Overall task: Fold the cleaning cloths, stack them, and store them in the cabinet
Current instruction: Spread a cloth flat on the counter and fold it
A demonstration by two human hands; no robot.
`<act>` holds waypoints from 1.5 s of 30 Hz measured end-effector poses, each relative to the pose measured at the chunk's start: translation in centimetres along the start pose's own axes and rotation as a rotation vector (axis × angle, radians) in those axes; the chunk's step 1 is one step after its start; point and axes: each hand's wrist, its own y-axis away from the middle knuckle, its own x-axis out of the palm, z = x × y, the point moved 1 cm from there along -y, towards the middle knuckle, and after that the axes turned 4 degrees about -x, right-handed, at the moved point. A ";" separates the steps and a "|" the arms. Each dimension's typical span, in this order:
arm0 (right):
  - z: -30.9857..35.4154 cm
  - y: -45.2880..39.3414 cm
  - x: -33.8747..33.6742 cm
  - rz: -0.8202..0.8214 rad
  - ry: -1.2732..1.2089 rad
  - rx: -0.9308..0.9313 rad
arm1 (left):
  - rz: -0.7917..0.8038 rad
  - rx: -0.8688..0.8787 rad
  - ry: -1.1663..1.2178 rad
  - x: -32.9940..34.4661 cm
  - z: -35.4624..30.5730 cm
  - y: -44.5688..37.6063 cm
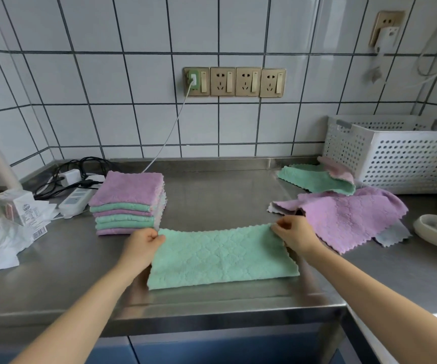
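Your two forearms reach in over the near edge of the worktop point(212, 311), both bare with no sleeve in view. Your left hand point(143, 245) and right hand point(294, 233) are bare too, ungloved and without rings or a watch.

Left hand point(143, 243) and right hand point(294, 233) pinch the green cloth's point(221, 257) far corners

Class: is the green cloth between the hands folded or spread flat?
Folded once: the green cloth is a doubled strip, its far corners pinched by the left hand and right hand.
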 end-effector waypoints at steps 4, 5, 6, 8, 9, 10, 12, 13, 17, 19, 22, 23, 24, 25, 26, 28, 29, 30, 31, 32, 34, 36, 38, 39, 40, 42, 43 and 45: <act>-0.4 -0.6 0.6 -0.029 0.119 0.025 | -0.030 0.073 -0.136 0.4 -0.3 -0.4; -0.3 -0.6 0.6 -0.031 0.142 0.022 | -0.036 0.081 -0.156 0.4 -0.3 -0.6; -0.2 -0.7 0.6 -0.032 0.154 0.022 | -0.040 0.083 -0.173 0.5 -0.3 -0.7; -0.2 -0.8 0.6 -0.042 0.155 0.032 | -0.043 0.077 -0.197 0.7 -0.5 -1.0; -0.3 -0.9 0.7 -0.046 0.158 0.039 | -0.041 0.064 -0.212 0.8 -0.6 -1.1; -0.3 -1.0 0.7 -0.051 0.164 0.047 | -0.041 0.052 -0.232 0.9 -0.7 -1.3; -0.2 -1.2 0.8 -0.055 0.179 0.070 | -0.043 0.041 -0.276 1.2 -0.8 -1.5; -0.2 -1.3 0.9 -0.051 0.189 0.081 | -0.046 0.040 -0.298 1.2 -0.9 -1.6; -0.4 -1.6 1.1 -0.066 0.175 0.104 | -0.057 0.019 -0.360 1.4 -1.1 -1.9; -0.6 -1.5 1.1 -0.097 0.149 0.120 | -0.042 -0.005 -0.363 1.4 -1.3 -1.9; 0.0 -1.1 0.4 -0.100 0.098 0.129 | -0.029 -0.041 -0.309 0.5 -1.6 -1.4; 0.3 -0.7 -0.1 -0.112 0.124 0.085 | -0.052 -0.025 -0.339 -0.1 -1.7 -0.8; 0.6 -0.2 -0.6 -0.142 0.184 0.004 | -0.114 0.041 -0.443 -0.7 -1.9 -0.2; 1.0 0.6 -1.1 -0.177 0.252 -0.126 | -0.195 0.154 -0.582 -0.9 -2.1 0.7; 1.5 1.8 -1.3 -0.190 0.295 -0.289 | -0.260 0.288 -0.658 -0.9 -2.4 1.8; 2.3 4.7 -0.8 -0.069 0.344 -0.571 | -0.153 0.532 -0.562 0.1 -3.4 4.6; 2.6 6.2 -0.2 0.030 0.354 -0.650 | 0.000 0.591 -0.464 1.1 -3.8 6.0; 2.8 7.4 0.5 0.127 0.366 -0.707 | 0.164 0.592 -0.394 2.2 -4.0 7.2; 2.9 8.3 1.2 0.205 0.383 -0.759 | 0.288 0.590 -0.387 3.3 -4.1 8.1; 2.7 8.9 1.7 0.252 0.400 -0.809 | 0.343 0.612 -0.426 4.3 -4.0 8.9; 2.3 9.4 1.9 0.289 0.427 -0.848 | 0.374 0.632 -0.518 5.3 -3.5 9.7; 1.5 9.6 1.1 0.303 0.440 -0.836 | 0.401 0.609 -0.556 4.9 -3.0 10.1; 0.6 9.7 -0.1 0.311 0.461 -0.819 | 0.423 0.588 -0.566 4.1 -2.3 10.2; 0.2 9.8 -0.7 0.310 0.475 -0.805 | 0.428 0.582 -0.574 3.6 -1.8 10.3; -0.1 9.7 -1.3 0.299 0.487 -0.791 | 0.428 0.578 -0.578 3.1 -1.5 10.3; -0.6 9.7 -2.3 0.270 0.510 -0.749 | 0.418 0.560 -0.574 2.2 -0.8 10.2; -0.7 9.6 -2.6 0.257 0.520 -0.729 | 0.412 0.548 -0.564 1.8 -0.6 10.1; -0.9 9.5 -2.8 0.247 0.551 -0.712 | 0.408 0.532 -0.546 1.4 -0.5 9.9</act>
